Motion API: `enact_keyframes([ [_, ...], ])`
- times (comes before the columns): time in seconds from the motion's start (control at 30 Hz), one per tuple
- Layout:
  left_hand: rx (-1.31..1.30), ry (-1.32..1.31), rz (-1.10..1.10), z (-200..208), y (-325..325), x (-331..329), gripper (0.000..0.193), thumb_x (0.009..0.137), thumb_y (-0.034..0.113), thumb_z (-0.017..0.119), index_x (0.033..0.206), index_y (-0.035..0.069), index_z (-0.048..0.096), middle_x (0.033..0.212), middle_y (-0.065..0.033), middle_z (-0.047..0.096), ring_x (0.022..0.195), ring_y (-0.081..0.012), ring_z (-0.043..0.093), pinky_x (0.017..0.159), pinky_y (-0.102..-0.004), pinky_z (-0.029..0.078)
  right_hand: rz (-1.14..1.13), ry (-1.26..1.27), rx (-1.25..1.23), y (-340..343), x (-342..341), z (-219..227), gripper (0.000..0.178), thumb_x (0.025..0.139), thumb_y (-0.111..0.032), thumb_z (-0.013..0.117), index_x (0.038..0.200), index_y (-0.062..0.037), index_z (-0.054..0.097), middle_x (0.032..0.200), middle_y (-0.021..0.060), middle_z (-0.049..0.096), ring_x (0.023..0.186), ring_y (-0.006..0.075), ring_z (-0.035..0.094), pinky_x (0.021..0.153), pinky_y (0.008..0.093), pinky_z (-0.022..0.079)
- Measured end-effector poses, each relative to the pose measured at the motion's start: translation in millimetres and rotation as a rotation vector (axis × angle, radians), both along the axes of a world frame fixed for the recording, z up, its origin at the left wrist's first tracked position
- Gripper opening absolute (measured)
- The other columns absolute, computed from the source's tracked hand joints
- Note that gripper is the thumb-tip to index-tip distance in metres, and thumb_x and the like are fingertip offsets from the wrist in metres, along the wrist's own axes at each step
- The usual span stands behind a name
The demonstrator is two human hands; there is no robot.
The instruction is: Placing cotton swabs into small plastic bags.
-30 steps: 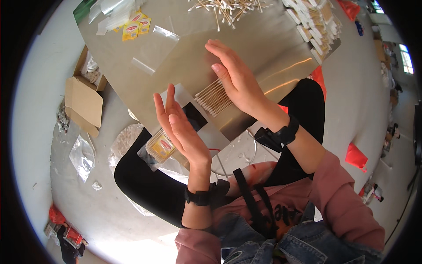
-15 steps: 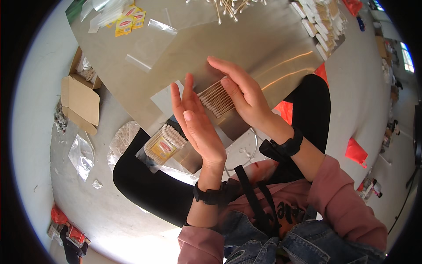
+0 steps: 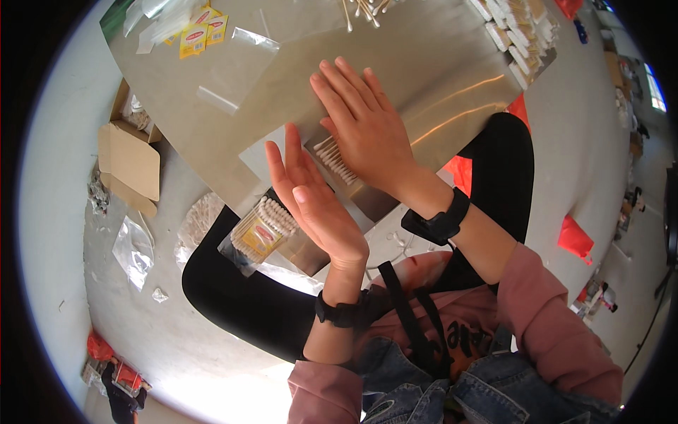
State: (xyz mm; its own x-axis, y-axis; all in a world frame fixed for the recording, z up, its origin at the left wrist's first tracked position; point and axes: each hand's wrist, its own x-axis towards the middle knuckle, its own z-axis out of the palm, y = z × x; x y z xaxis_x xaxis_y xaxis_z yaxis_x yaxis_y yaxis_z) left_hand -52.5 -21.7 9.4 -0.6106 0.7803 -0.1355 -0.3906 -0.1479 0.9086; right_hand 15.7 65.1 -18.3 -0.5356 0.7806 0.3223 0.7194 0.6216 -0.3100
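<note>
A row of cotton swabs (image 3: 333,160) lies on the metal tabletop with its white tips toward my left hand. My right hand (image 3: 371,138) is laid flat over these swabs, fingers stretched out, covering most of them. My left hand (image 3: 314,201) stands on edge beside the tips, open with the fingers extended and the palm facing the row. Whether it touches the tips I cannot tell. Left of that hand, near the table's edge, is a clear bag (image 3: 258,234) filled with cotton swabs and a yellow card.
At the upper left lie yellow cards (image 3: 201,34) and clear plastic sleeves (image 3: 159,15). Loose swabs (image 3: 366,13) are at the far edge, and stacked swab bundles (image 3: 519,35) at the far right. An open cardboard box (image 3: 129,166) stands left of the table.
My right hand has turned palm down and moved up and left over the swabs, hiding more of them. My left hand has barely shifted.
</note>
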Motion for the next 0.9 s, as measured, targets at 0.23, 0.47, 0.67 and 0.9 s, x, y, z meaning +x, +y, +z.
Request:
enact_keyframes([
  [0.23,0.041,0.062,-0.015,-6,7,8,0.073,0.105,0.05,0.039,0.158,0.004,0.02,0.162,-0.0219,0.026,0.154,-0.0273,0.019,0.126,-0.0403,0.011,0.051,-0.005,0.032,7,-6,-6,0.049,0.093,-0.018,0.059,0.138,0.001,0.053,0.149,0.0179,0.05,0.144,0.0325,0.041,0.12,0.0476,0.03],
  [0.47,0.042,0.044,-0.029,-6,7,8,0.072,0.105,0.05,0.039,0.158,0.004,0.019,0.163,-0.0218,0.026,0.154,-0.0273,0.019,0.125,-0.04,0.011,0.057,0.078,-0.045,3,-14,-3,0.051,0.093,-0.011,0.06,0.143,-0.0024,0.051,0.152,0.0128,0.048,0.144,0.0305,0.041,0.12,0.0477,0.032],
  [0.67,0.065,-0.032,0.042,3,6,-5,0.064,0.107,0.041,0.039,0.156,0.003,0.026,0.161,-0.0214,0.03,0.153,-0.0275,0.024,0.125,-0.0395,0.016,0.074,-0.005,0.029,2,-15,-1,0.053,0.092,-0.017,0.055,0.141,0.0021,0.051,0.152,0.0179,0.046,0.146,0.0307,0.038,0.122,0.0461,0.027],
  [0.9,-0.519,0.723,0.158,19,-51,-124,0.039,0.106,0.027,0.048,0.133,-0.002,0.054,0.129,-0.0202,0.06,0.122,-0.0307,0.057,0.104,-0.0415,0.042,0.097,-0.021,-0.013,4,-13,-8,0.056,0.092,-0.003,0.048,0.147,0.0027,0.042,0.155,0.0181,0.043,0.147,0.031,0.036,0.122,0.0435,0.029],
])
